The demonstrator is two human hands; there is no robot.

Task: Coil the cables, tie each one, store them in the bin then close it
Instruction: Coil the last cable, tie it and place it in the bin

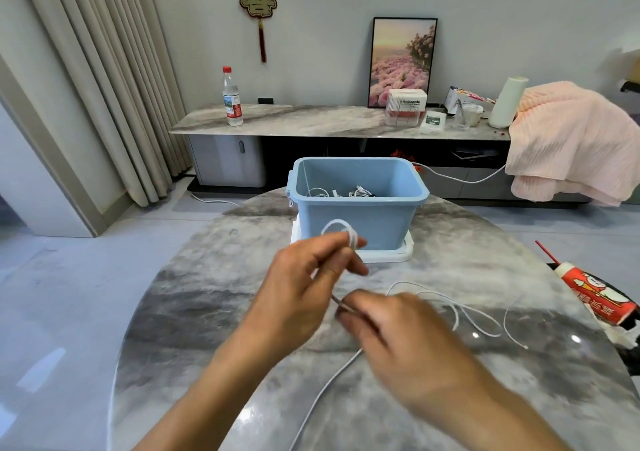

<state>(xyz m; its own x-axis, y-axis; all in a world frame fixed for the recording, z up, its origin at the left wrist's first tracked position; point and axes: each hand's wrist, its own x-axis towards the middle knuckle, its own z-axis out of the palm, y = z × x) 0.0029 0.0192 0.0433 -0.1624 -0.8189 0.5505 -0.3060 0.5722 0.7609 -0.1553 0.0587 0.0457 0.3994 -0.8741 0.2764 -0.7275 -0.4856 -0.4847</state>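
Observation:
A blue bin (pixel 356 220) stands open at the far side of the round marble table (pixel 214 305), on its white lid (pixel 391 255). Several coiled white cables (pixel 358 192) lie inside it. My left hand (pixel 301 288) pinches a small loop of a white cable (pixel 337 229) just in front of the bin. My right hand (pixel 405 336), blurred, grips the same cable a little lower. The cable's loose length (pixel 460 312) curls over the table to the right, and another stretch (pixel 325 385) runs down toward me.
A red and white tube (pixel 599 298) lies at the table's right edge. Behind the table stands a long low cabinet (pixel 311 121) with a water bottle (pixel 232 99), boxes, a framed picture and a pink blanket (pixel 571 142). Curtains hang at the left.

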